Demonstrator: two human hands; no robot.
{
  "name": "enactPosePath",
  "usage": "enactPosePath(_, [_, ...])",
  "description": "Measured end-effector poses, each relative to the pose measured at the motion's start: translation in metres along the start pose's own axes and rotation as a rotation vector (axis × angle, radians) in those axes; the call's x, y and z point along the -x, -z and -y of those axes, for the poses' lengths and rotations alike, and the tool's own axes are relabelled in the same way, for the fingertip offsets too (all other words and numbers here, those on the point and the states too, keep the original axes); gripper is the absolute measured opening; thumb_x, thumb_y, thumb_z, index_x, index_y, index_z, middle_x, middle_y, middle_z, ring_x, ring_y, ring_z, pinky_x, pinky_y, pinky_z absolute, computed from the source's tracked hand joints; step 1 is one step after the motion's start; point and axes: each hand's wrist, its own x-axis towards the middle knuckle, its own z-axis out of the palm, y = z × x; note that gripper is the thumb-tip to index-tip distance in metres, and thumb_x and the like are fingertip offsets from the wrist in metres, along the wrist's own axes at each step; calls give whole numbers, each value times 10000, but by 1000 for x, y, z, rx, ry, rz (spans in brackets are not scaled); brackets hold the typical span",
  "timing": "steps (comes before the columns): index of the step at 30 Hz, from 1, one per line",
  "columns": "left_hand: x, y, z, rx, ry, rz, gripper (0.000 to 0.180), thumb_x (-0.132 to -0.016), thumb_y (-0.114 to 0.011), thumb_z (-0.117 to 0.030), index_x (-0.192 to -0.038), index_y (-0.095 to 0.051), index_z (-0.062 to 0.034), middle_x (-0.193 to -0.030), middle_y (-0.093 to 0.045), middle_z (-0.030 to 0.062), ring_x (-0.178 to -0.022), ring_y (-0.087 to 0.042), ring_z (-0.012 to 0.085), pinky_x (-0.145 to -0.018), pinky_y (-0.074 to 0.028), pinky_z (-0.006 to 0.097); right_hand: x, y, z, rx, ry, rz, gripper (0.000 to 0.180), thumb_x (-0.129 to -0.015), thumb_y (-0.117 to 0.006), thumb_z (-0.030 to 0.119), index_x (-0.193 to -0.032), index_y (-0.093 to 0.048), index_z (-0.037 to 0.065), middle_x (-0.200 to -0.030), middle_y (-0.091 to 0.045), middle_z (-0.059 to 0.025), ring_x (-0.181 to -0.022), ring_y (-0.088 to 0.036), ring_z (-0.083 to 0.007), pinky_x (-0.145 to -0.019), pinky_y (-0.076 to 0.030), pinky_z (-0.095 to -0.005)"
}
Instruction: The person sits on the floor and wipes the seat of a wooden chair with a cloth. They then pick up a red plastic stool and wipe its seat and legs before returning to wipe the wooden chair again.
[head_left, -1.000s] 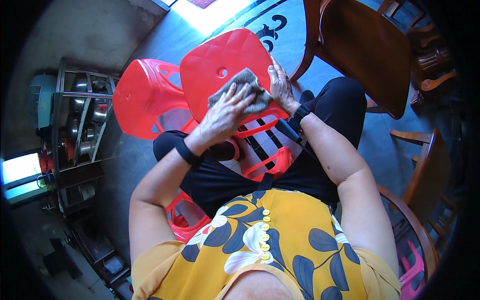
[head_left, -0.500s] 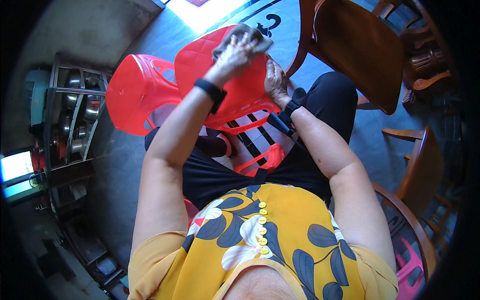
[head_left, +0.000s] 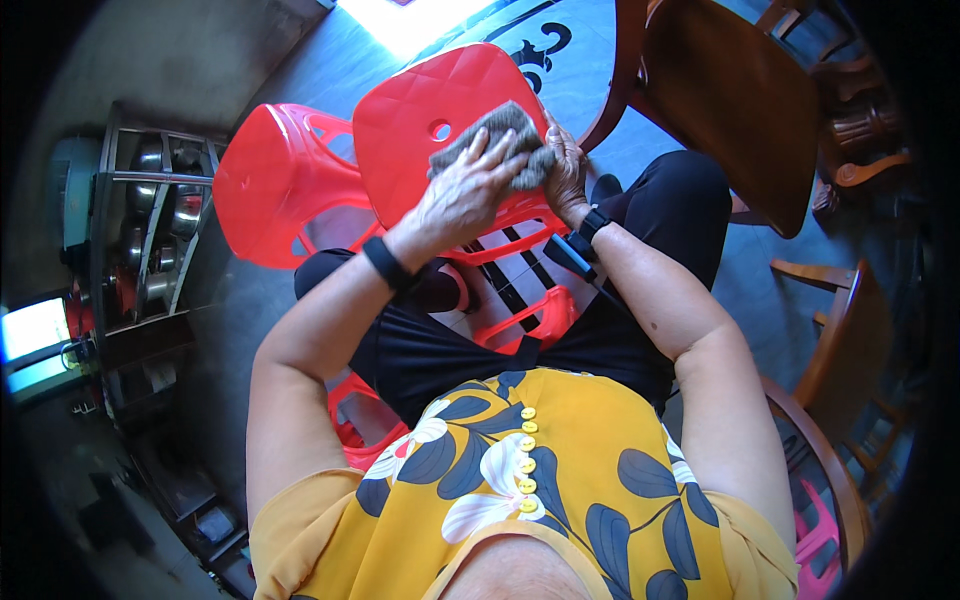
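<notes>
In front of me stands a red plastic stool [head_left: 410,120] with a quilted-pattern seat and a round hole in it. My left hand [head_left: 465,195] presses a crumpled grey-brown cloth [head_left: 515,125] onto the near right part of the seat, its fingers spread over the cloth. At the seat's right edge my right hand [head_left: 567,170] grips the stool's side, thumb toward the top; some of its fingers are hidden. A dark band is on each wrist.
A second red stool [head_left: 265,190] leans close on the left. Brown wooden chairs [head_left: 725,110] stand on the right, another wooden chair [head_left: 845,345] nearer me. A metal rack [head_left: 150,180] with pots lines the left wall. Part of a pink stool [head_left: 820,530] shows lower right.
My left hand has drawn the cloth from the seat's far edge toward me, uncovering the hole. My right hand stays at the right edge, shifted slightly.
</notes>
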Motion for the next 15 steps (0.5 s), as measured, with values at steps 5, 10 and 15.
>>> enactPosePath(5, [-59,-8,72,-250,111,-80,587,-937,-491,-34,-1504,-391,-145,-1556,-337,196,-1446,-300,392,-1205,-178,544,-7,0,14,-158,-277,23,432,-1055,-401,282,-1304,-589,-17,-1309,-603,-227,-1242,-558,-368,-1050,-431,-366])
enactPosePath(10, [-35,3,155,-118,452,-190,572,-945,-440,-113,-1510,-393,-191,-1595,-256,186,-1453,-256,435,-1190,-188,556,-8,-1,20,-176,-349,6,427,-1049,-416,294,-1293,-606,0,-1279,-625,-223,-1212,-581,-377,-1034,-449,-369])
enactPosePath(15, [41,4,137,-204,346,-211,529,-931,-463,-94,-1459,-460,-98,-1523,-350,269,-1437,-283,443,-1197,-163,554,-11,-1,19,-154,-344,9,452,-1044,-413,318,-1306,-596,-2,-1270,-628,-228,-1193,-589,-383,-1012,-464,-372])
